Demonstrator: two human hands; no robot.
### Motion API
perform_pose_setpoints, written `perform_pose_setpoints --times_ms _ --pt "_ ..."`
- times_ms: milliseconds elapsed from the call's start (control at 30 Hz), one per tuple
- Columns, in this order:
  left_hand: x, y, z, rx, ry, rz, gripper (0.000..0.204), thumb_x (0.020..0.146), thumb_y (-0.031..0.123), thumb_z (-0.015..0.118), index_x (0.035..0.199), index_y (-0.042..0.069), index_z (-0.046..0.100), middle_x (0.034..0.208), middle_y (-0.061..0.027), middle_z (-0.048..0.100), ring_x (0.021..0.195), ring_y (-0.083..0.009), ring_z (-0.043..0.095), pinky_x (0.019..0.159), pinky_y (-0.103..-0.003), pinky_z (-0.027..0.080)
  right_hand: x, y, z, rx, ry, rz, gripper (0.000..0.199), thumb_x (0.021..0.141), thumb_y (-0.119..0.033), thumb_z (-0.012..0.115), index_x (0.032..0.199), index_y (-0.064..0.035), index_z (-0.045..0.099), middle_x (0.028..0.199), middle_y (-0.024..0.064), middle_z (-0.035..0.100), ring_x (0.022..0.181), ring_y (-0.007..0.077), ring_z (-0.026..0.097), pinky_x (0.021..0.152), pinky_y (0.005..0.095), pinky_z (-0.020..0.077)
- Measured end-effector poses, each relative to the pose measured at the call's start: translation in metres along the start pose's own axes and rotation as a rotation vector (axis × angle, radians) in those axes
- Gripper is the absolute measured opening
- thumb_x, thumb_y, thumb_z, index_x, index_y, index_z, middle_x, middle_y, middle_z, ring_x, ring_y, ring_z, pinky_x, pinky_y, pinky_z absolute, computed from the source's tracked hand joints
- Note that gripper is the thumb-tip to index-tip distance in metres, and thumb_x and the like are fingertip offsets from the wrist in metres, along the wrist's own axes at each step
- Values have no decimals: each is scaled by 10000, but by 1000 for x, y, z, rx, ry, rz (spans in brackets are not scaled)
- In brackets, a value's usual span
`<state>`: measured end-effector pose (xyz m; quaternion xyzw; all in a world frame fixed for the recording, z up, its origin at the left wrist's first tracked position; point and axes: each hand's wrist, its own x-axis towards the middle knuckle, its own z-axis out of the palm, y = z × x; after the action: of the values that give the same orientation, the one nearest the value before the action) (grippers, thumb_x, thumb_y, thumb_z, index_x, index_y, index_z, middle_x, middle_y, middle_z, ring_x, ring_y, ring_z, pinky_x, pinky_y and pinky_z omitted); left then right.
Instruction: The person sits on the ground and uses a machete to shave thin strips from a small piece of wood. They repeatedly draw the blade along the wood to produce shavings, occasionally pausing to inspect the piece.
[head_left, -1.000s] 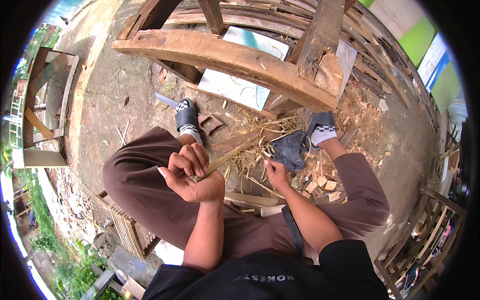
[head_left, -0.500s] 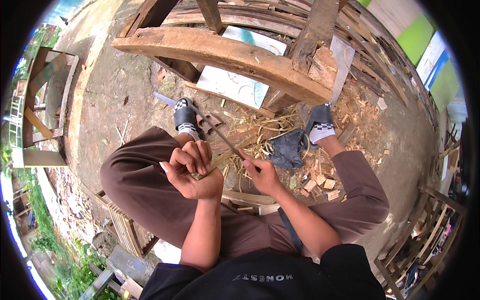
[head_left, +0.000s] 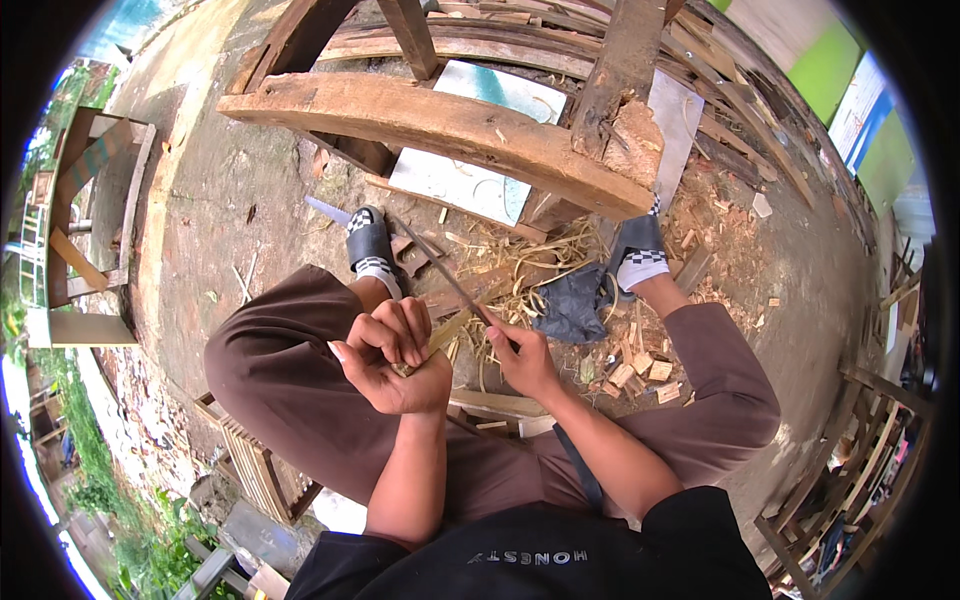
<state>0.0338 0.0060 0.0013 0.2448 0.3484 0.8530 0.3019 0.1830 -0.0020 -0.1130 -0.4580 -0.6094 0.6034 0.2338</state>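
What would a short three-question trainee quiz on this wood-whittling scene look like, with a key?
1. True or false: the left hand is closed around the thin wooden strip.
2. What does the right hand hold? A) a hammer B) a long knife C) a saw
3. Fill in: the pale wood shavings lie on the ground between the person's two ____.

Key: 1 true; 2 B; 3 feet, with the left shoe and right shoe on either side.

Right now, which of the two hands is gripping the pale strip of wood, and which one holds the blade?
The left hand is closed in a fist around the pale wood strip. The right hand holds the long thin blade.
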Motion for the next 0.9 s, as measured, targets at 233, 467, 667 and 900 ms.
perform_pose_setpoints --times_ms 233,467,667,900 --pt "3 3 -5 5 -39 -40 586 1072 465 241 615 118 361 509 6 351 432 -102 283 480 -261 235 -13 5 1 -17 28 186 433 1028 -345 549 1350 -60 601 579 47 387 575 79 398 524 294 388" --pt "-2 2 -1 -21 -30 -64 627 1081 464 221 578 118 366 499 6 356 412 -105 278 481 -266 247 -16 -48 -11 18 -85 42 390 1029 -264 558 1357 -55 595 578 69 403 576 74 434 537 282 412" --pt "6 3 -7 0 -33 -44 627 1087 454 210 582 120 370 496 1 352 417 -113 271 468 -262 233 -34 -5 -3 -81 5 171 404 1023 -317 549 1351 -89 608 607 189 553 529 150 563 541 363 457" --pt "4 1 -6 3 -21 -44 625 1084 462 256 568 126 367 472 5 336 414 -112 278 443 -255 235 -32 -49 0 -34 47 -135 372 994 -221 581 1337 -83 618 716 227 656 604 321 679 554 369 478"
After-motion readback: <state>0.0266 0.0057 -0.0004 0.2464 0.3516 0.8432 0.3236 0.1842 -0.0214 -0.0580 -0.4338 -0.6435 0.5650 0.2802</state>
